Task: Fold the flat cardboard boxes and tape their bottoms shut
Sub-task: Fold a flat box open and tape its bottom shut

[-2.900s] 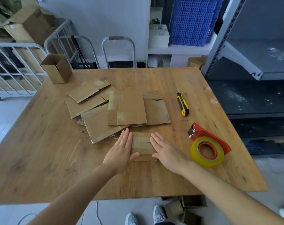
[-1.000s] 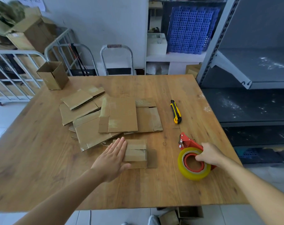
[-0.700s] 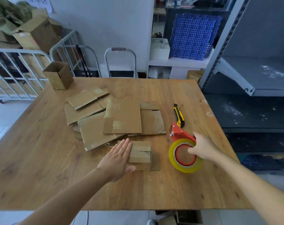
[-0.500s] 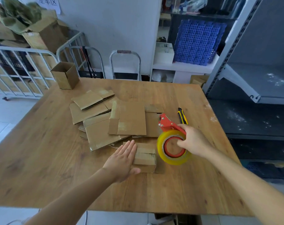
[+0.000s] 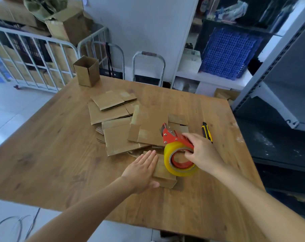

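Observation:
A small folded cardboard box (image 5: 163,179) lies bottom-up on the wooden table (image 5: 61,154), its flaps closed. My left hand (image 5: 142,169) presses flat on its left side with straight fingers. My right hand (image 5: 203,152) grips a red tape dispenser (image 5: 172,137) with a yellowish tape roll (image 5: 179,170), held over the right part of the box. A pile of flat cardboard boxes (image 5: 123,123) lies just behind.
A yellow and black utility knife (image 5: 207,132) lies right of the pile. An open folded box (image 5: 86,71) stands at the table's far left corner. Metal shelving (image 5: 279,95) flanks the right edge; white railings (image 5: 31,56) and stored cartons stand behind.
My right hand left the box, took the tape dispenser from the table at the right and carried it left over the box. My left hand stayed pressed on the box.

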A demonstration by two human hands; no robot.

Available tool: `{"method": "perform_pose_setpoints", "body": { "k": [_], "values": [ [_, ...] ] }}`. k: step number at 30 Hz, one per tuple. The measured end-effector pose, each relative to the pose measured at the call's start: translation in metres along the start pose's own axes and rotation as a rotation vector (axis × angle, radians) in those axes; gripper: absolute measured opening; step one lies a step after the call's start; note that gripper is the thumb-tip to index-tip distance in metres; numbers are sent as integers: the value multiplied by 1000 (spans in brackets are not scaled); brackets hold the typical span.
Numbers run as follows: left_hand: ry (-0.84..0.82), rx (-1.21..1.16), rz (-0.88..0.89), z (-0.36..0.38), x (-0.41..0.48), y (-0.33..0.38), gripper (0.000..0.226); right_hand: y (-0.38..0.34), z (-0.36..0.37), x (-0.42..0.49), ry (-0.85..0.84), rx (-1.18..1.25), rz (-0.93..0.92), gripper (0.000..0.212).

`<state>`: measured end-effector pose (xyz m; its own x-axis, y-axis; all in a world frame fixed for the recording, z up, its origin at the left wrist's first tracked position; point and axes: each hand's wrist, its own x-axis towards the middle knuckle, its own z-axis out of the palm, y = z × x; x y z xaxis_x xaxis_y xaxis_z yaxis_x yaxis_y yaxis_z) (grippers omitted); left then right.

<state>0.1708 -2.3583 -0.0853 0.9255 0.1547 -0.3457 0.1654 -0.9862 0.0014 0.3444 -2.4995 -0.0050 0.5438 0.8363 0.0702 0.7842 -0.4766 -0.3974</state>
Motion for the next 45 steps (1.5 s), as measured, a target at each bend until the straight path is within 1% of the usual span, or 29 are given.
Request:
{"method": "perform_pose_setpoints", "body": {
  "k": [6, 10, 15, 17, 18, 19, 21, 22, 23, 24, 25, 26, 27, 29, 31, 35, 38, 42, 45],
  "values": [
    [-44, -38, 8, -5, -2, -1, 88, 3, -9, 1, 41, -22, 19, 56],
    [-46, -88, 6, -5, -1, -1, 85, 6, -4, -3, 18, -76, 0, 55],
    [58, -298, -21, -6, 2, -1, 69, 6, 0, -4, 13, -108, 6, 56],
    [133, -395, -39, -12, 3, -1, 58, 8, 0, -4, 10, -114, -5, 55],
    [198, -466, -49, -17, 4, -1, 53, 8, 0, -4, 10, -116, -9, 55],
    [280, -571, -74, -24, 4, 0, 48, 8, 1, -5, 9, -120, -11, 55],
    [452, -896, -212, -43, 7, 3, 37, 8, 2, -5, 11, -132, -11, 56],
    [504, -1121, -309, -54, 9, 3, 31, 8, 2, -5, 13, -137, -13, 56],
    [507, -1382, -396, -64, 10, 3, 28, 8, 2, -5, 16, -142, -20, 56],
    [464, -1651, -459, -74, 12, 1, 28, 8, 3, -5, 15, -147, -26, 57],
    [381, -1873, -500, -82, 13, -1, 31, 7, 3, -5, 12, -153, -31, 57],
    [286, -2019, -517, -87, 13, -4, 36, 7, 3, -5, 10, -162, -36, 57],
    [204, -2086, -514, -90, 12, -6, 40, 6, 3, -5, 9, -175, -46, 57],
    [120, -2111, -480, -90, 11, -7, 37, 3, 2, -6, 13, -209, -81, 58],
    [104, -2079, -444, -87, 10, -8, 25, 2, 2, -8, 12, -252, -124, 60],
    [151, -2062, -437, -78, 8, -14, 16, 0, 1, -8, 0, -333, -205, 64],
    [187, -2058, -471, -69, 6, -16, 15, -1, 1, -4, -13, -404, -256, 68],
    [253, -1926, -545, -55, 6, -17, 17, -6, 1, -1, -5, -493, -310, 70],
    [237, -1929, -577, -49, 3, -22, 15, -8, 2, -1, 3, -524, -340, 69]
  ]
}}
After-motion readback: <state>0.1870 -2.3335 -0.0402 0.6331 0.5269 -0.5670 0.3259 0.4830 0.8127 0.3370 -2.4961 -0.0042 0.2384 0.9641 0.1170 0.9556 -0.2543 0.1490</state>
